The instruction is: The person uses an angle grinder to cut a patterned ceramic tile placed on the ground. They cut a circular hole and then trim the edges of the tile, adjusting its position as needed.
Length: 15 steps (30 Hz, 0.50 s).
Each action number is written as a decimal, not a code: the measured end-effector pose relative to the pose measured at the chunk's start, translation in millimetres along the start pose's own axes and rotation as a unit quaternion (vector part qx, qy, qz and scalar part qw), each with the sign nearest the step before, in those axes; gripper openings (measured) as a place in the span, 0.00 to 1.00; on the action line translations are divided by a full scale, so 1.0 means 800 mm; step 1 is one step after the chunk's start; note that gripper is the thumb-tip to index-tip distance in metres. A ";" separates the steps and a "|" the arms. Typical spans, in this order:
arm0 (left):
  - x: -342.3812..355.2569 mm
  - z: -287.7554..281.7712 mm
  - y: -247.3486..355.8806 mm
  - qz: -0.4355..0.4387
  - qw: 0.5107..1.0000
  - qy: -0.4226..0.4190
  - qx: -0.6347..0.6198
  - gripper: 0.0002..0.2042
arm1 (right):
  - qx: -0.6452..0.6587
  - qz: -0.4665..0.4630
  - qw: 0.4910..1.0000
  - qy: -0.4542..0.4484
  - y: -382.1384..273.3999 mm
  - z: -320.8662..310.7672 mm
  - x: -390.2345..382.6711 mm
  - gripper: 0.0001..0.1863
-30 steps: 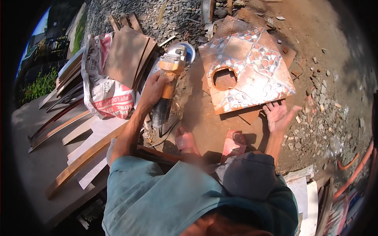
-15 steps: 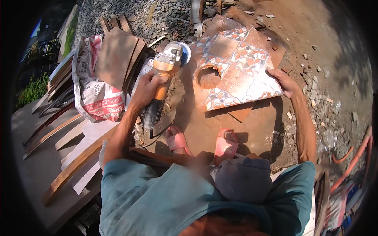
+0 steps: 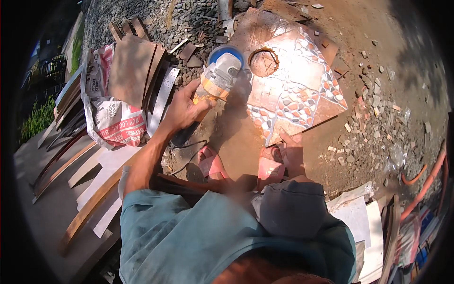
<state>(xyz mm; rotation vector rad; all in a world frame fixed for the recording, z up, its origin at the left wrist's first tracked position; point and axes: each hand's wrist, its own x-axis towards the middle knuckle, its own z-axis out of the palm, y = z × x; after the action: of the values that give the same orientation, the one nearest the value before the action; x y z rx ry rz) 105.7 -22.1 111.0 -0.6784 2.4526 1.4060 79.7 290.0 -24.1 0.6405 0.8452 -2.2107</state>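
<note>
In my left hand is an angle grinder, orange and grey with a black rear body. Its disc, ringed in blue, is at the far end, just left of the tile. A square floor tile with a pebble-and-stone pattern has a round hole with a rough rim near its far left side. My right hand grips the tile's near edge, thumb on top and the other fingers mostly hidden. Another brownish tile lies underneath and beyond it.
On the left stand a white and red sack and stacked brown tile pieces. A black cord trails by my sandalled feet. Gravel lies beyond, rubble to the right, and an orange hose at the far right.
The patterned tile has turned clockwise, its hole shifting away from me. My right hand has moved from its right edge to its near edge. The grinder has shifted right and tilted.
</note>
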 end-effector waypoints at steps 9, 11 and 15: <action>0.034 0.022 -0.013 0.037 0.989 -0.054 0.131 0.31 | -0.007 0.086 0.996 0.016 0.010 -0.016 -0.026 0.20; 0.040 0.027 -0.012 0.052 0.989 -0.048 0.129 0.30 | -0.016 0.090 0.996 0.022 0.009 -0.020 -0.025 0.20; 0.049 0.025 -0.003 -0.012 0.988 -0.075 0.136 0.29 | -0.044 0.074 0.994 0.073 0.007 -0.028 -0.026 0.21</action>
<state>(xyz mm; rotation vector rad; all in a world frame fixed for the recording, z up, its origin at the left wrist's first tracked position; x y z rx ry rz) 72.5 -16.9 82.8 -0.5180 2.4442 1.0426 101.9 311.4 -27.8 0.8030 0.9329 -2.0016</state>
